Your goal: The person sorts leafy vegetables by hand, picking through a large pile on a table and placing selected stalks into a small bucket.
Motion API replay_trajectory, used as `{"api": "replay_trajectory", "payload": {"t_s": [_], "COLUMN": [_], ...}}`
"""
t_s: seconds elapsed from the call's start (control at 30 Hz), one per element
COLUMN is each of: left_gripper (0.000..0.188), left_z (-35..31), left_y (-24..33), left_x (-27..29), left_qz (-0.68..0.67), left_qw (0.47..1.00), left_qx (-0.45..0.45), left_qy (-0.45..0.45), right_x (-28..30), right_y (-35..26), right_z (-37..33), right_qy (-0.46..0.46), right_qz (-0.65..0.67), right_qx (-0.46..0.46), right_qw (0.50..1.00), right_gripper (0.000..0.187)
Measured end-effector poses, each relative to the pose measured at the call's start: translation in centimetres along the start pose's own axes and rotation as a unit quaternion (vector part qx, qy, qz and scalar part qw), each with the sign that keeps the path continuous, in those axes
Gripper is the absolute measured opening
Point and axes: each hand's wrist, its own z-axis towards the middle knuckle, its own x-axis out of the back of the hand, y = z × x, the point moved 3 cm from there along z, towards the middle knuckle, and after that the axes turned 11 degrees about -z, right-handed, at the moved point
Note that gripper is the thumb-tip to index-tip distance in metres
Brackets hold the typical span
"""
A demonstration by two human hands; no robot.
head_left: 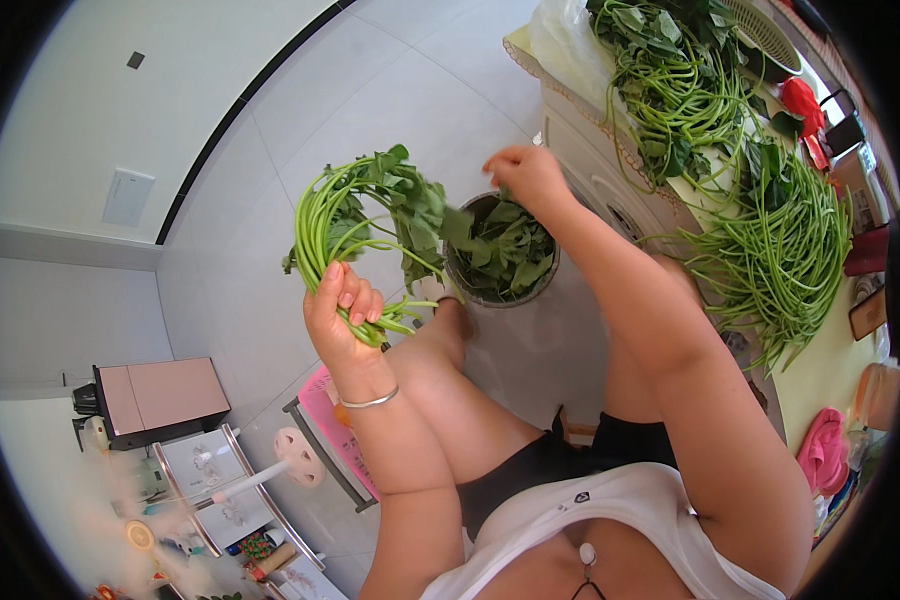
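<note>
My left hand [345, 305] is closed around a bunch of leafy green stems [315, 225]. The long stems arch up and over to the right, where their broad leaves [415, 205] hang down. Cut or lower ends of the stems poke out below my fingers. My right hand [528, 180] is above the rim of a round bin [550, 270], its fingers loosely bent and apart, with no stem visible in them. Green leaves [510, 250] lie inside the bin. Between the bunch and the bin, one leaf [457, 226] is smeared by motion.
At right, a table [805, 390] carries two big heaps of leafy stems [770, 240], a woven basket [765, 35], a red bag [802, 105] and a pink cloth [823, 450]. A white cabinet [580, 130] stands beside the bin. A pink crate [335, 430] and drawers [235, 490] are at left.
</note>
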Motion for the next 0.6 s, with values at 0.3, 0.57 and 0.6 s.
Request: {"api": "replay_trajectory", "payload": {"t_s": [0.3,0.57,0.6], "left_gripper": [0.018,0.018,0.018], "left_z": [-0.4,-0.8,-0.9], "left_y": [-1.3,-1.8,-1.7], "left_x": [-1.0,-1.7,-1.6], "left_qz": [-0.053,-0.118,-0.125], "left_qw": [0.995,0.981,0.98], "left_qx": [0.051,0.083,0.086], "left_qy": [-0.069,-0.129,-0.133], "right_x": [-6.2,-7.0,-6.6], "right_y": [-0.3,1.3,1.9], "right_z": [-3.9,-2.2,-2.0], "right_qy": [-0.142,0.059,0.096], "right_qz": [-0.072,0.069,0.023], "right_qx": [0.133,0.084,0.051], "right_qw": [0.978,0.992,0.994], "right_gripper": [0.023,0.036,0.034]}}
